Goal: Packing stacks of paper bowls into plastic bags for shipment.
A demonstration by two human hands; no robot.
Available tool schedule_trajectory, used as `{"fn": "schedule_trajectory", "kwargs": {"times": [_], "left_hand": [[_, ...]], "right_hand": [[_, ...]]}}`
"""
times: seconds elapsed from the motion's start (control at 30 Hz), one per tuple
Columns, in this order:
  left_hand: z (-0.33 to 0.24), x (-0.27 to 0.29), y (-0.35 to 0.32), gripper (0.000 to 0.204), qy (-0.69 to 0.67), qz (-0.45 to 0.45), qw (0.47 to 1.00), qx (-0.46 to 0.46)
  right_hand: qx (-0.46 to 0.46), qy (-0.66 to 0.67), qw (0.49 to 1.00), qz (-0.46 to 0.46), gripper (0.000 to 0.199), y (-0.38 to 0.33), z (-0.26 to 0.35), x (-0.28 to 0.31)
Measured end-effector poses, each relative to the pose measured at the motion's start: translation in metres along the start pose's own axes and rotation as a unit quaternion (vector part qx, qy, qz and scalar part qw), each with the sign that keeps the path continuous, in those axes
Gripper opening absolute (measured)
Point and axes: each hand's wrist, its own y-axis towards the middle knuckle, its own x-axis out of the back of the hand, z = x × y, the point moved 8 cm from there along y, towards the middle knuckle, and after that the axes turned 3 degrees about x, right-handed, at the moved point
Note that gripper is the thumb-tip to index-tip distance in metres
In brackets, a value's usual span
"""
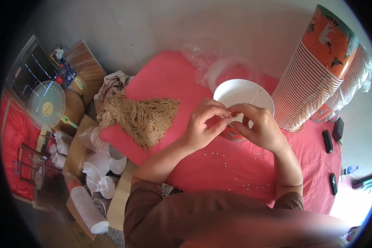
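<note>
A white-lined paper bucket (225, 89) with an orange printed outside stands in front of me on the red cloth. From its right rim a thin tan cord (255, 96) runs down behind my right hand. My left hand (204, 124) and my right hand (260, 126) meet over the bucket's near rim, fingertips pinched together. The right hand is closed on the cord. What the left fingertips pinch is too small to make out. At the left lies a big bundle of tan cords (142, 120). Small white beads (225, 165) are scattered on the cloth near me.
A tall leaning stack of orange printed buckets (310, 74), cords hanging from it, stands at the right. Clear plastic wrap (219, 68) lies behind the bucket. Black handheld devices (327, 141) sit at the right edge. Left below are a cardboard box (122, 194) of cups and a fan (46, 105).
</note>
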Motion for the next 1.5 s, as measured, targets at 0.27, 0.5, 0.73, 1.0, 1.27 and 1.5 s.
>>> {"fn": "schedule_trajectory", "kwargs": {"times": [0.27,0.5,0.73,1.0,1.27,1.5], "left_hand": [[0.001,-0.005,-0.001,0.011,-0.019,0.033,0.999,0.010],[0.006,-0.006,-0.005,0.010,-0.046,0.033,0.997,0.043],[0.007,-0.005,-0.002,0.008,0.008,0.044,0.998,0.047],[0.012,-0.012,-0.004,0.009,0.041,0.063,0.996,0.037],[0.012,-0.022,-0.006,0.008,0.039,0.120,0.991,0.053],[0.012,-0.024,-0.006,0.009,0.061,0.135,0.989,0.028]], "right_hand": [[0.026,-0.001,0.999,-0.025,0.008,0.001,0.003,0.007],[0.088,-0.039,0.995,-0.020,0.011,0.000,0.016,0.006],[0.102,-0.085,0.987,-0.095,0.012,-0.002,0.014,0.027],[0.057,-0.110,0.976,-0.179,0.011,-0.001,-0.001,0.060],[0.061,-0.168,0.964,-0.195,0.010,-0.003,-0.015,0.067],[0.069,-0.149,0.965,-0.203,0.010,-0.002,-0.012,0.068]]}}
